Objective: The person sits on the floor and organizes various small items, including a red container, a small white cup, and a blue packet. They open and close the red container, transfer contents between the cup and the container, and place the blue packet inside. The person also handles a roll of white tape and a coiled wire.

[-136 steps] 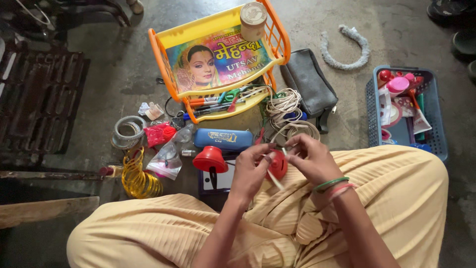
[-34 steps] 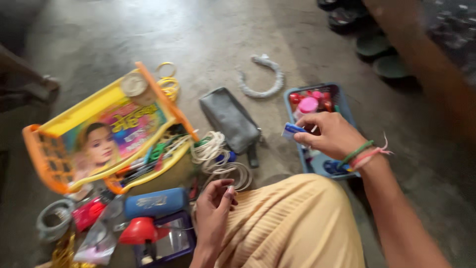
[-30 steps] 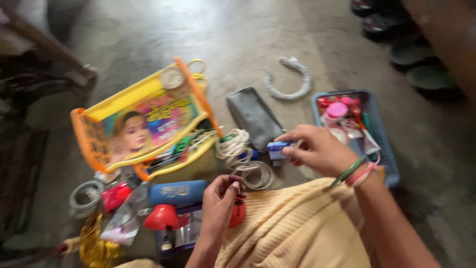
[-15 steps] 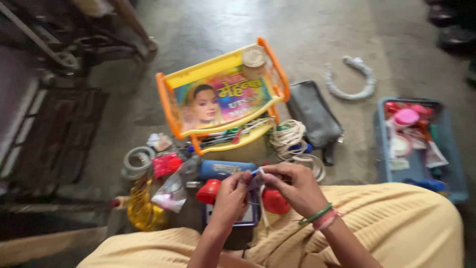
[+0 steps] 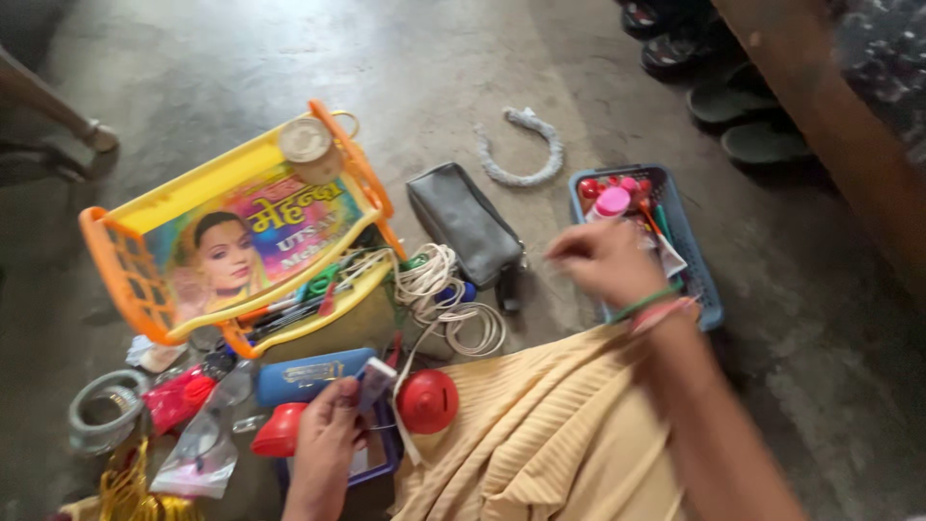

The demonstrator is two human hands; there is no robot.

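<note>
Left hand (image 5: 323, 439), low at seven o'clock, pinches a small blue-and-white packet (image 5: 374, 380) just beside the red dome (image 5: 427, 400) against my knee. Farther out at two o'clock my right hand (image 5: 600, 262) hangs blurred over the blue basket (image 5: 700, 280), so I cannot tell whether its fingers hold anything. I judge I'm fetching something from that basket, which calls for a careful pick among its crowded small things.

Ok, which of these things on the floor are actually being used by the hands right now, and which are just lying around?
In hand:
left hand holds a small blue and white packet
right hand reaches over the blue basket
red round piece, beside the left hand

Lying about:
grey pouch
white cord coil
yellow and orange rack
blue case
bangles
</note>
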